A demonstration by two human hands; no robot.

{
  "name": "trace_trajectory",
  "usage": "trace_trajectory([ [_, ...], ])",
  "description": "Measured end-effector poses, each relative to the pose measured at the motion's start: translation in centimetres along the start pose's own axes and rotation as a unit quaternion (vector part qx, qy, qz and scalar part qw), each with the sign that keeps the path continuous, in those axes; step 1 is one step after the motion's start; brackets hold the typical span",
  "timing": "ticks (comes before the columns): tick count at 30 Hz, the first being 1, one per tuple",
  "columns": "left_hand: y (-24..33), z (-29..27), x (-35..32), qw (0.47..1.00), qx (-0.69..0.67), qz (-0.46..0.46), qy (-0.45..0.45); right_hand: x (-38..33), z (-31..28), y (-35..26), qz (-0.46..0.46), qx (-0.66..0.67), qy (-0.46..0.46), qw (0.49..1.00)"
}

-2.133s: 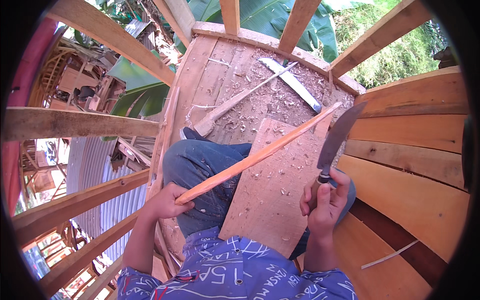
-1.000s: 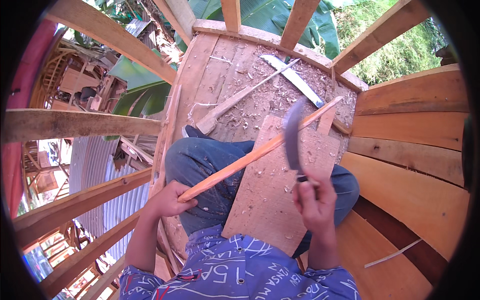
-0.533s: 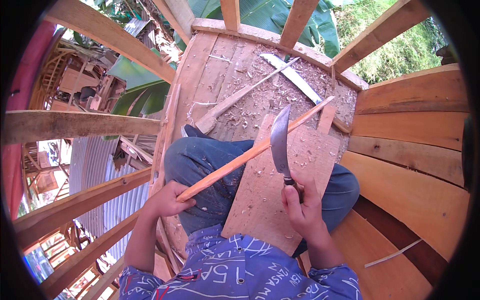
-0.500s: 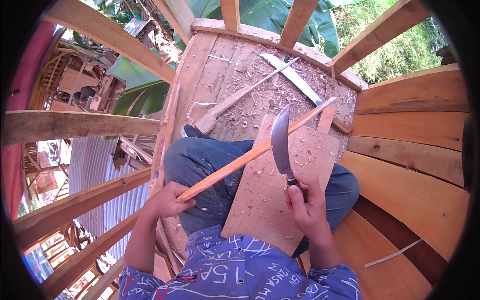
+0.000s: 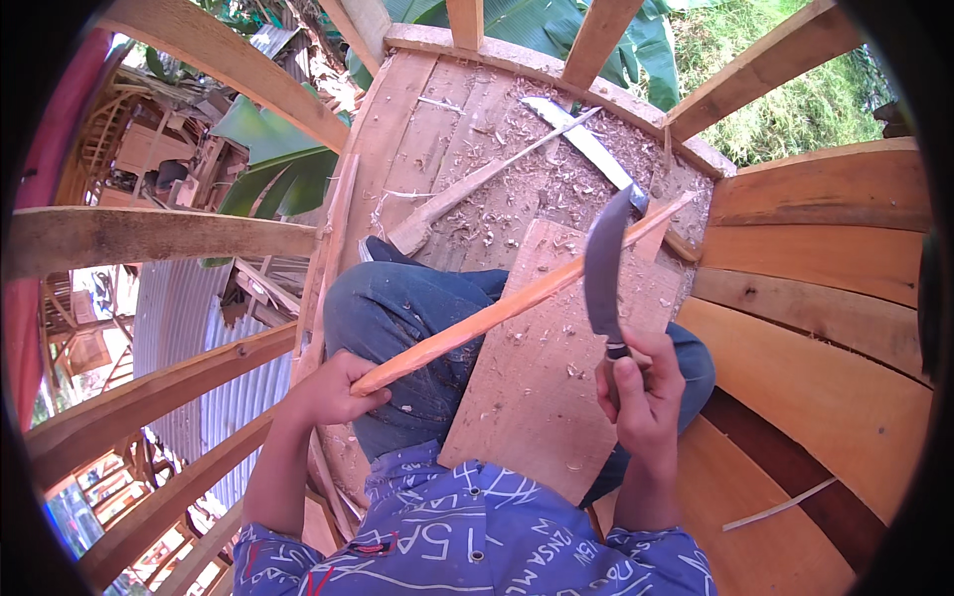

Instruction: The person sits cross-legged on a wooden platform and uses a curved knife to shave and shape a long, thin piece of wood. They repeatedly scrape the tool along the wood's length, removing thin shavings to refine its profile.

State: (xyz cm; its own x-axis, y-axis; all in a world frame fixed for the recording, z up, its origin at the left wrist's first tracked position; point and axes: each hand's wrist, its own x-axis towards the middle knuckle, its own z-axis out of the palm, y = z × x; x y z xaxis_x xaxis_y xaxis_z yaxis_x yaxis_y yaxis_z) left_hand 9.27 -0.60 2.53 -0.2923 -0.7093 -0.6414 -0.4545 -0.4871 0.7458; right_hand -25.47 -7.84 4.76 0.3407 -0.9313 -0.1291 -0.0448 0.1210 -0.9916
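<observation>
Our left grip [image 5: 344, 387] wraps a wooden stick [image 5: 467, 331] near one end, likely for steadiness; our right grip [image 5: 642, 389] curls round a knife [image 5: 602, 273], blade perhaps touching the stick.

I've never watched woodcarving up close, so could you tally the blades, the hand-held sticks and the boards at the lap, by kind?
Blades: 2 (the curved knife in the right hand, the long blade on the floor)
Hand-held sticks: 1 (the wooden stick in the left hand)
Lap boards: 1 (the wide board)
Total: 4
</observation>
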Motion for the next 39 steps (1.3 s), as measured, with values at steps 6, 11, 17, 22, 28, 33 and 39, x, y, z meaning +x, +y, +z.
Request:
trace_trajectory([
  [6, -0.5, 0.1, 0.0, 1.000, -0.013, -0.007, -0.003, 0.5, 1.2, -1.0, -0.008, 0.148, 0.140, 0.979],
  [11, -0.1, 0.1, 0.1, 1.000, -0.008, -0.003, 0.002, -0.2, 0.8, 0.2, 0.032, 0.002, -0.004, 0.999],
  [17, -0.2, 0.0, 0.0, 1.000, -0.023, 0.005, -0.006, 0.0, 1.5, -0.4, -0.005, 0.114, 0.032, 0.993],
  [22, -0.4, 0.0, 0.1, 1.000, -0.016, 0.015, -0.005, 0.9, 0.4, -0.9, -0.067, 0.200, 0.165, 0.964],
  [28, -0.5, -0.1, 0.1, 1.000, -0.011, 0.007, -0.005, -0.4, 1.9, 0.3, 0.017, -0.002, -0.013, 1.000],
  [33, -0.3, -0.1, 0.1, 1.000, -0.015, 0.015, -0.016, -0.4, 0.6, -0.4, 0.029, 0.104, -0.020, 0.994],
  [39, -0.7, -0.1, 0.1, 1.000, -0.022, 0.019, -0.010, 1.3, 0.1, -1.6, -0.067, 0.279, 0.200, 0.937],
])
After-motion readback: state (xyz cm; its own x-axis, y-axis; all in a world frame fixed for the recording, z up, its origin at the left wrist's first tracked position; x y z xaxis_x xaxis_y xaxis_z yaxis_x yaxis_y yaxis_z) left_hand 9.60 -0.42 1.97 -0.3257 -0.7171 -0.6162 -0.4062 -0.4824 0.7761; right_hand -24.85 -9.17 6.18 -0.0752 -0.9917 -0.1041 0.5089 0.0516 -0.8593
